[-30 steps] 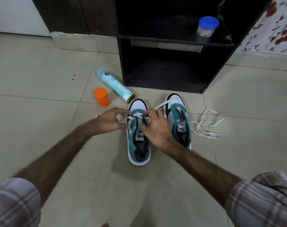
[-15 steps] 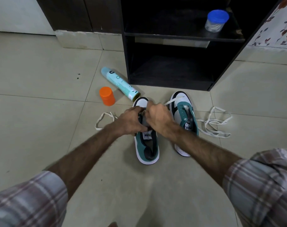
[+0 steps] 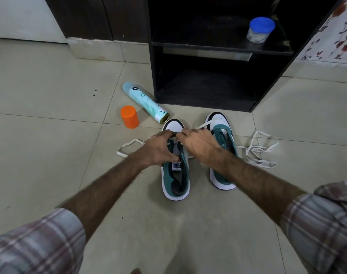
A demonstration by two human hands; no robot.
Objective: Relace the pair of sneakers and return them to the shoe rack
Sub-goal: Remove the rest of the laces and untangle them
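— On the left sneaker's (image 3: 175, 175) tongue tag (image 3: 176, 166), is anything reading clearly?

— "PUMA" is showing upside down from the head camera. The aerosol can (image 3: 146, 102) lying on the floor (image 3: 50, 95) is carrying a small dark badge, but its print is coming out too small to read.

— How are the shoes looking?

— Both are teal and white with black at the toe, standing side by side on the tiles, toes pointing at the dark shoe rack (image 3: 208, 86). The right sneaker (image 3: 223, 155) is sitting with a loose white lace (image 3: 261, 151) trailing in loops on the floor beside it. Another lace (image 3: 127, 148) is looping out to the left of the left sneaker.

— And the hands?

— Both are working over the left sneaker's forefoot. The left hand (image 3: 158, 148) is curling its fingers, pinching lace at the eyelets. The right hand (image 3: 200, 144) is gripping a lace strand that is running off toward the other shoe's toe.

— Anything else nearby?

— An orange cap (image 3: 129, 116) is standing by the can, and a blue-lidded jar (image 3: 259, 30) is sitting on the rack's shelf.
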